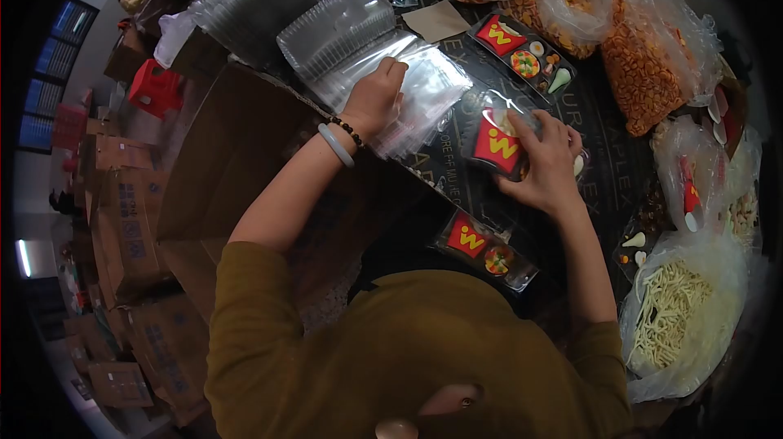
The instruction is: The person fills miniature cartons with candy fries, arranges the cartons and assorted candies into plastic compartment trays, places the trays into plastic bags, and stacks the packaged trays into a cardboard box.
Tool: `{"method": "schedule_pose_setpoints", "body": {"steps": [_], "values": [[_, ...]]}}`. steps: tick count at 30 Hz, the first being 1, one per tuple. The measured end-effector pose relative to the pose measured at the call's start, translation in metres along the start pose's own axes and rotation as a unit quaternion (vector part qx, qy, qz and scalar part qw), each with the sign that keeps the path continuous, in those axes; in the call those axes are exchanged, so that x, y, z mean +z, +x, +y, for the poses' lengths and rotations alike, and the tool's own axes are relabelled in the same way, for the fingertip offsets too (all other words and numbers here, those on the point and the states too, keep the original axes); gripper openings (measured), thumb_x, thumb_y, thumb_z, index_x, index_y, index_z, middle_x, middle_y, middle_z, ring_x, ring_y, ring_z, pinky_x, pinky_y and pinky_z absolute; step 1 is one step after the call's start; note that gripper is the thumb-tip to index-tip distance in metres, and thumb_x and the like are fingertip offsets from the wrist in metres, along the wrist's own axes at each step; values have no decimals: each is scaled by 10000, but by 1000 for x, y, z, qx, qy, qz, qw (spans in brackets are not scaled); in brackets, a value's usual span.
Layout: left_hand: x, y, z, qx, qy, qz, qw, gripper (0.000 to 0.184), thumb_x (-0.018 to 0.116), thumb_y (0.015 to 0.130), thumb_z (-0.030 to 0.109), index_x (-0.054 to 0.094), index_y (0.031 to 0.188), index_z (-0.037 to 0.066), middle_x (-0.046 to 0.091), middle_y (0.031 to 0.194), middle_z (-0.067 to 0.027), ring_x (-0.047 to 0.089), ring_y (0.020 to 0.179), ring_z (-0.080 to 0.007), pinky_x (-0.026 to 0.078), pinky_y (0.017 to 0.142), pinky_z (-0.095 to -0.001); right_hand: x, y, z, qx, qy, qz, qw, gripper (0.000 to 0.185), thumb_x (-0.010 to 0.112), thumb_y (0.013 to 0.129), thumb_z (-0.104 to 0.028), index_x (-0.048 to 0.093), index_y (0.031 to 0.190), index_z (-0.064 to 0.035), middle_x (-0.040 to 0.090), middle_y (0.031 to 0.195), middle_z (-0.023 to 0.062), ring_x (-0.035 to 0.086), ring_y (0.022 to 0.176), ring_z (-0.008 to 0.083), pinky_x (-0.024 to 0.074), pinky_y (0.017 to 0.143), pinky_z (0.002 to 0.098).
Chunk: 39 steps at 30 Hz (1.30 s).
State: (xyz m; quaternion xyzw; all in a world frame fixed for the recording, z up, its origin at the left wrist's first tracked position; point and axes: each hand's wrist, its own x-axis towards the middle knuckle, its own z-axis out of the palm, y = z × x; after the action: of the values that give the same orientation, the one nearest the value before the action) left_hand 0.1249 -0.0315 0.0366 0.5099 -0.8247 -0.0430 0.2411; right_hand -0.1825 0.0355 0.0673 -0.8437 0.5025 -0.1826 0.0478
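My left hand (pixel 377 101) is on a pile of clear plastic bags (pixel 436 72), its fingers curled and pinching at the film. My right hand (pixel 548 160) grips a clear plastic pack (pixel 499 145) from above; a red piece with a yellow W-like mark shows through it. Above that hand lies a similar clear tray (pixel 526 56) with a red fries box and small toy food pieces. Another filled pack (pixel 485 247) sits at the table edge near my body. Clear plastic trays (pixel 336 27) are stacked beyond my left hand.
Bags of orange pieces (pixel 644 56) stand at the back right. A bag of pale fry-like strips (pixel 673 308) is at the right. An open cardboard box (pixel 236 145) adjoins the table's left edge, with more cartons (pixel 130 211) on the floor. A brown card (pixel 436 22) lies near the bags.
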Motion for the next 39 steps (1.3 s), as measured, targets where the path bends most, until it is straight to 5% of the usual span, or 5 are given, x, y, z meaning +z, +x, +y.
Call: {"method": "schedule_pose_setpoints", "body": {"steps": [8, 20, 25, 29, 39], "values": [[-7, 1, -4, 78, -16, -84, 993, 549, 614, 713, -11, 445, 1234, 21, 494, 1226, -162, 604, 932, -361, 514, 761, -412, 43, 68, -45, -88, 5, 0, 996, 859, 769, 516, -432, 503, 1301, -208, 466, 1188, 189, 426, 1147, 350, 222, 1024, 489], [1, 5, 40, 74, -60, -252, 963, 795, 643, 633, -53, 314, 1355, -4, 240, 1473, -222, 597, 939, -413, 520, 767, -442, 46, 56, -39, 114, -78, 32, 990, 952, 760, 644, -534, 381, 1344, -11, 466, 1262, 180, 426, 1206, 351, 332, 962, 521], [11, 4, 48, 99, -134, -213, 963, 765, 570, 699, -14, 273, 1402, 32, 241, 1481, -209, 566, 1019, -415, 491, 845, -426, 60, -15, 45, 293, 375, -20, 880, 355, 630, 867, -220, 601, 1123, 23, 575, 712, 3, 494, 593, 91, 396, 531, 235], [5, 6, 91, 93, -264, -194, 940, 625, 568, 667, 8, 401, 1267, -34, 597, 831, -208, 598, 842, -373, 478, 696, -454, 36, -41, 37, 343, 630, -14, 697, 353, 618, 879, -111, 549, 1197, 26, 592, 876, -10, 467, 609, 13, 367, 505, 155], [13, -5, 186, 255, -289, -219, 896, 397, 573, 656, 35, 553, 1045, -45, 631, 859, -214, 607, 782, -376, 471, 669, -462, 43, -47, 4, 339, 680, 1, 650, 298, 595, 898, -90, 574, 1182, -1, 611, 951, 37, 560, 760, 98, 437, 604, 200]]}}
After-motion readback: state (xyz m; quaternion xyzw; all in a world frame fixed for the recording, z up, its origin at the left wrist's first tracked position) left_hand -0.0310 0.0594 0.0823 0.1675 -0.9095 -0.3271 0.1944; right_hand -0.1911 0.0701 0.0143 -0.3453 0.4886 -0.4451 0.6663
